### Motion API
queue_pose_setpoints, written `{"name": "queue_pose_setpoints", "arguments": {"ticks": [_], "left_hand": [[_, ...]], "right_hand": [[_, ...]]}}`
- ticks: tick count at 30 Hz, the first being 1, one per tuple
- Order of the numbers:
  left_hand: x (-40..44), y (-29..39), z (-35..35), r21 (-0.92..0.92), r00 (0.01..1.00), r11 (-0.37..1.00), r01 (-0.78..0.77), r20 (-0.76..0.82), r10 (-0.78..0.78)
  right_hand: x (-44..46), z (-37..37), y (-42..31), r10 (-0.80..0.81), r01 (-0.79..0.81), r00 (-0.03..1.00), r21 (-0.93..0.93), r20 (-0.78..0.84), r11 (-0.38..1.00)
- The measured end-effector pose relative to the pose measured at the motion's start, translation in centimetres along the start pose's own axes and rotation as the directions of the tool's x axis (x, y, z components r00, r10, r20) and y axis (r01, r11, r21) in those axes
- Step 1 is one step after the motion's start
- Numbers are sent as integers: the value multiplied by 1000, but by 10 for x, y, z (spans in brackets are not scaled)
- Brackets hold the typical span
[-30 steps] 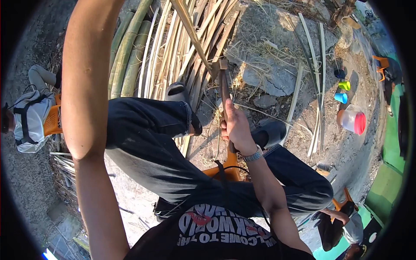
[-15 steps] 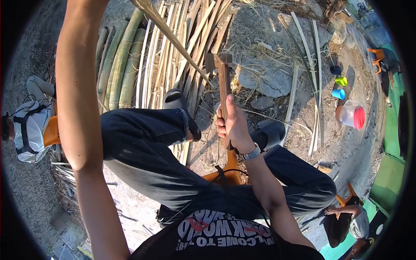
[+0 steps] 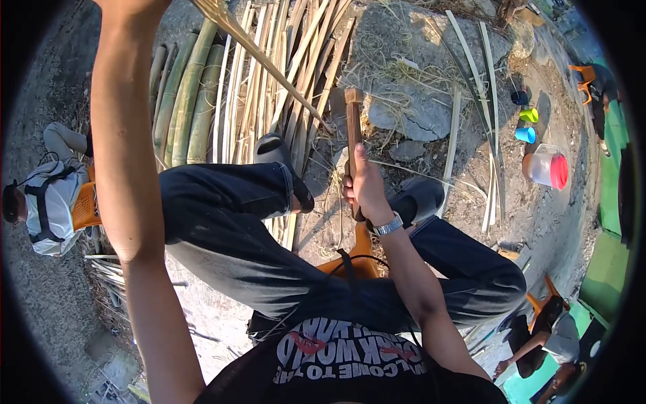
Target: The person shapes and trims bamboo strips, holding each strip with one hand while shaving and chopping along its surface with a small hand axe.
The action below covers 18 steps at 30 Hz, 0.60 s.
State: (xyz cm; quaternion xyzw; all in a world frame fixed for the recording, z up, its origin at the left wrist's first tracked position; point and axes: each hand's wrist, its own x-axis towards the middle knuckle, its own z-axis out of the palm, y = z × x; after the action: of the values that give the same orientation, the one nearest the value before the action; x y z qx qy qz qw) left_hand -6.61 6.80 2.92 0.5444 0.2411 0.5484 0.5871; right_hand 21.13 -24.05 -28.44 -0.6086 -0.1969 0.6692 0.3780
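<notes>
Gripping hatchet, right hand, bamboo strip nearby

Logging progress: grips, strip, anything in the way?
Right grip closed on hatchet. Left grip mostly cut off at frame top. Long strip, tip left of hatchet. Nothing visible between them.

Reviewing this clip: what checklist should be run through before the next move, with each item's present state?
1. Right hand closed around the handle of the wood-handled tool: ok.
2. Right fingers below the tool's top end: ok, they sit lower on the handle.
3. Left hand firm on the strip: cannot tell, the hand is cut off at the picture's top edge.
4. Right hand gloved: not ok, it is bare.
5. Strip's lower end resting on something solid: cannot tell, depth is unclear from this view.
6. Cups and translucent container away from the tool: ok, they stand off to the right.
</notes>
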Motion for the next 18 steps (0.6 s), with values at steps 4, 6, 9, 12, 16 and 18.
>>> {"name": "queue_pose_setpoints", "arguments": {"ticks": [4, 6, 9, 12, 16, 18], "left_hand": [[-52, -31, 76, 257, 756, 722, -642, 55, 653], [-48, -29, 76, 227, 794, 775, -590, -9, 608], [-56, -30, 86, 344, 766, 726, -595, -32, 642], [-50, -31, 81, 512, 705, 642, -570, -96, 703], [-58, -34, 96, 615, 711, 661, -431, -219, 668], [-50, -33, 99, 608, 669, 641, -469, -229, 707]], "right_hand": [[-37, 32, -52, -478, 459, 874, 173, 92, 872], [-32, 45, -18, -592, 577, 804, 168, 52, 799], [30, 33, 80, -150, 138, 988, -203, -45, 969], [57, 7, 133, 442, -397, 894, 330, -74, 857], [19, 11, 44, 86, -63, 993, 252, -79, 966], [11, 20, -3, -167, 162, 986, 289, -6, 943]]}}
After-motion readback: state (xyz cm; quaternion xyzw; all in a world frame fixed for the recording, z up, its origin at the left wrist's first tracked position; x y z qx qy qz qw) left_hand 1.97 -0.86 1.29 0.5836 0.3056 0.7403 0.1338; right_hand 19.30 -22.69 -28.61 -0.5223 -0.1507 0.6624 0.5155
